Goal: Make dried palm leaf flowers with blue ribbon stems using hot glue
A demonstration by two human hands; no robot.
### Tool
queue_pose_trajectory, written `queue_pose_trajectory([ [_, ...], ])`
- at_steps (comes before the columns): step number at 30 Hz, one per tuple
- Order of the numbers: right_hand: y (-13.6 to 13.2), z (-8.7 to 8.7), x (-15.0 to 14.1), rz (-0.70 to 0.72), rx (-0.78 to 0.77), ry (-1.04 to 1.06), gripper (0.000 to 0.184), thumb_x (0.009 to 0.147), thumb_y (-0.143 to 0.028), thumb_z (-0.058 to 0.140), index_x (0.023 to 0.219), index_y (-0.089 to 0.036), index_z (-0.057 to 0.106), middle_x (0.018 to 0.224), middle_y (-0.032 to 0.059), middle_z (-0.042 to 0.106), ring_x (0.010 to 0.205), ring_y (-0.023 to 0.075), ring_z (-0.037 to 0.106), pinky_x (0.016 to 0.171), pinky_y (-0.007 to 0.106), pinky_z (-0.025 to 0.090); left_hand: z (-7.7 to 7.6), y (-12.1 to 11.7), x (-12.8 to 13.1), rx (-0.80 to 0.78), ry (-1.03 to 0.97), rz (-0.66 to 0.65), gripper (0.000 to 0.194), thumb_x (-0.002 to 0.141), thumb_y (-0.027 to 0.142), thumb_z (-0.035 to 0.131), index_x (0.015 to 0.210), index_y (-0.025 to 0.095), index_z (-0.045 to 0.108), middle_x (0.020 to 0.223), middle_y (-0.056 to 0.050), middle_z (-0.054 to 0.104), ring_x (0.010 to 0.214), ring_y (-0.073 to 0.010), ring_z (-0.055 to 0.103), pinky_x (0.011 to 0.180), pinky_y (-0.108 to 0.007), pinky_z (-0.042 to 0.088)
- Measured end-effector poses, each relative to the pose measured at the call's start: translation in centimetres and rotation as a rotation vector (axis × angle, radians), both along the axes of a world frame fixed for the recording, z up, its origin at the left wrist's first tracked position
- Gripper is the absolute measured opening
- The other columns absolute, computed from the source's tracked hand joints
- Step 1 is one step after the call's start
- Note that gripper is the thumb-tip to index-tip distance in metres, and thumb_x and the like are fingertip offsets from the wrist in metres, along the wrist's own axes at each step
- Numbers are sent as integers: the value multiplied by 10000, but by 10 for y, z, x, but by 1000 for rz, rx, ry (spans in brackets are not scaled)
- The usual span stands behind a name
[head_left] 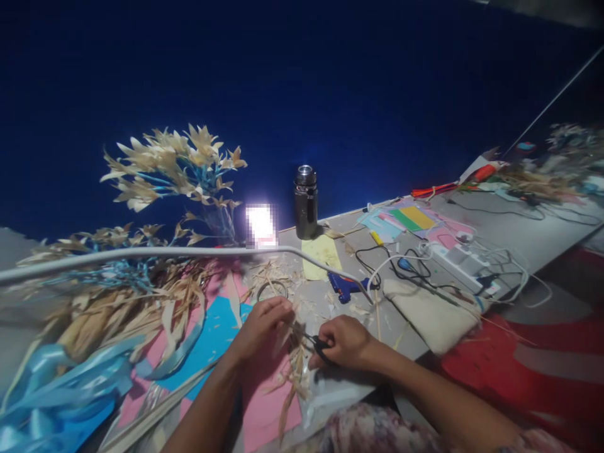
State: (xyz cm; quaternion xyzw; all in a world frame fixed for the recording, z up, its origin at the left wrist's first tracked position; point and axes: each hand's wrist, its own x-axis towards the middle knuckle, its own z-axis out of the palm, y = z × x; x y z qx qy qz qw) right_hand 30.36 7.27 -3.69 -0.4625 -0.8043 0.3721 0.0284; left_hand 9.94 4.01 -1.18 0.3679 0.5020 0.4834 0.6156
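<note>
My left hand [262, 326] pinches a strip of dried tan leaf [292, 368] above a pink paper sheet [267, 409]. My right hand [344, 343] grips black-handled scissors [317, 343], whose blades point left toward the leaf strip. The two hands are close together at the near edge of the grey table [509, 226]. More dried leaf pieces hang down from between the hands.
A blue glue gun [346, 286], a tape ring [272, 290], a yellow sheet [322, 255] and a dark metal flask [306, 201] lie beyond the hands. A dried-leaf bouquet [174, 167] and blue ribbon [51, 390] are left. A beige pouch [431, 314], power strip [460, 261], cables and coloured papers [408, 220] are right.
</note>
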Motion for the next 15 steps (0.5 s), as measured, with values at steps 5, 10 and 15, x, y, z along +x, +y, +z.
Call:
queue_pose_trajectory([
  [5, 12, 5, -4, 65, 126, -127, 377, 704, -533, 832, 635, -194, 680, 622, -16, 646, 584, 116, 490, 542, 260, 213, -4, 14, -1, 83, 314, -9, 174, 696, 296, 738, 592, 177, 667, 593, -1, 608, 606, -153, 536, 602, -269, 399],
  [10, 23, 3, 3, 91, 199, -165, 359, 760, -498, 781, 614, -191, 668, 636, 18, 673, 612, 140, 558, 552, 279, 199, -5, 26, -11, 115, 339, 174, 219, 665, 373, 815, 655, 166, 744, 642, -1, 653, 630, -149, 558, 622, -270, 428],
  [15, 24, -3, 13, -156, 33, 246, 313, 695, -427, 828, 700, -187, 626, 683, 1, 628, 638, 146, 520, 580, 265, 285, 9, 23, -6, 30, -78, 490, 351, 518, 337, 948, 705, 163, 707, 700, 18, 671, 665, -118, 600, 637, -220, 492],
])
